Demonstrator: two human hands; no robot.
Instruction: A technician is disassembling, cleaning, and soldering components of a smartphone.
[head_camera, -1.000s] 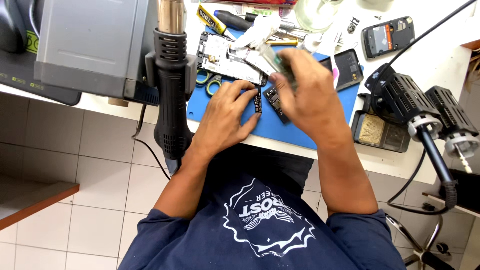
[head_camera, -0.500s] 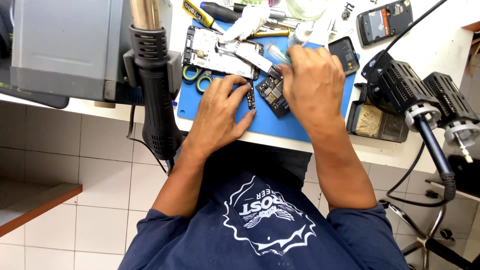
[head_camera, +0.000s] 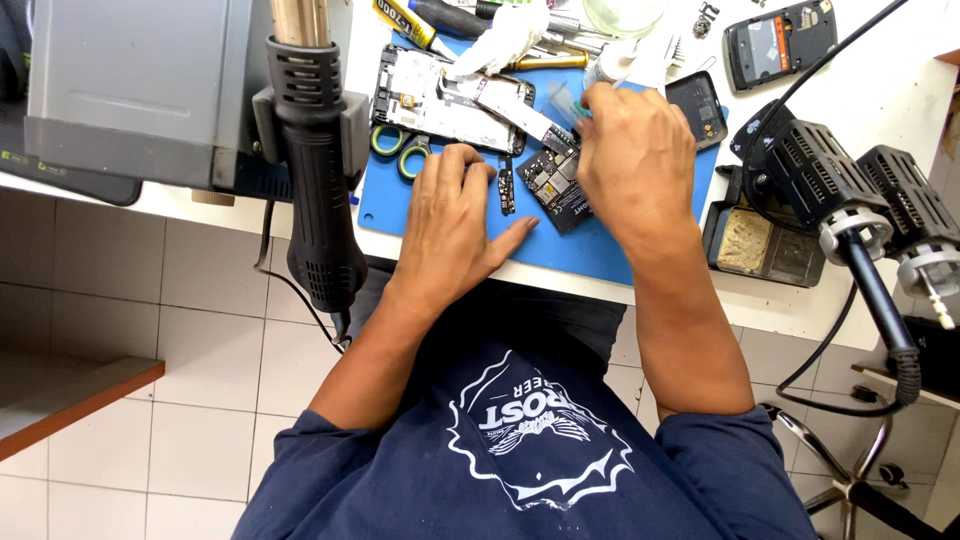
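While left hand lies flat, open, by small board, right hand pinches tool, circuit board below

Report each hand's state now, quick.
Left hand: open, flat on the blue mat, fingertips on a narrow circuit strip.
Right hand: grip closed on a small tool, mostly hidden, above the dark circuit board.

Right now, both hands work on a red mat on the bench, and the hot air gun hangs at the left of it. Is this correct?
Not quite: the mat is blue, not red, as the head view shows. The rest holds: the left hand and right hand are over it, and the hot air gun hangs at its left.
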